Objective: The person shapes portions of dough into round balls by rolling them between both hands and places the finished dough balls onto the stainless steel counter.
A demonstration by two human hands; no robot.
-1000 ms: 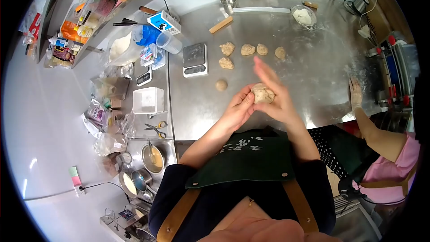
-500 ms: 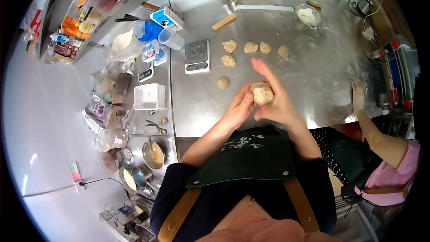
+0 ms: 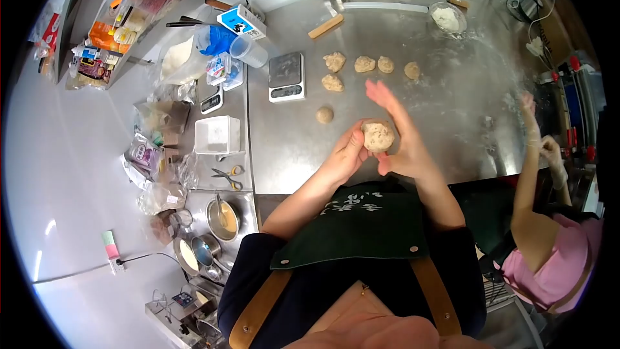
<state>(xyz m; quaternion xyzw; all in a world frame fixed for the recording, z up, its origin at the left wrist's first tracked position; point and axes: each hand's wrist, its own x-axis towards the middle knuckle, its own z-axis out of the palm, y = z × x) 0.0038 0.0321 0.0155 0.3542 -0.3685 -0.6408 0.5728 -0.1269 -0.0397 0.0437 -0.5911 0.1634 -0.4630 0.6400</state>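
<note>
A rounded ball of speckled dough (image 3: 378, 136) sits between my two hands, over the near part of the steel table. My left hand (image 3: 349, 155) grips it from the left, thumb against its side. On the other side, my right hand (image 3: 408, 145) is open, fingers stretched up and away and thumb below the ball; whether its palm touches the dough I cannot tell. A smaller smooth dough ball (image 3: 324, 114) lies on the table to the left. Beyond my hands rest several rough dough pieces, among them one lump (image 3: 364, 64) and another (image 3: 412, 70).
Left of the dough stands a digital scale (image 3: 286, 77). A bowl of flour (image 3: 447, 18) and a wooden stick (image 3: 326, 26) lie farther back. Scissors (image 3: 227, 178) and a white tub (image 3: 217, 135) are at left. A co-worker's arm (image 3: 528, 161) reaches in at right.
My hands still hold up the dough ball, which has turned slightly. The co-worker at right has lifted a hand off the table edge, and both of that person's forearms now show.
</note>
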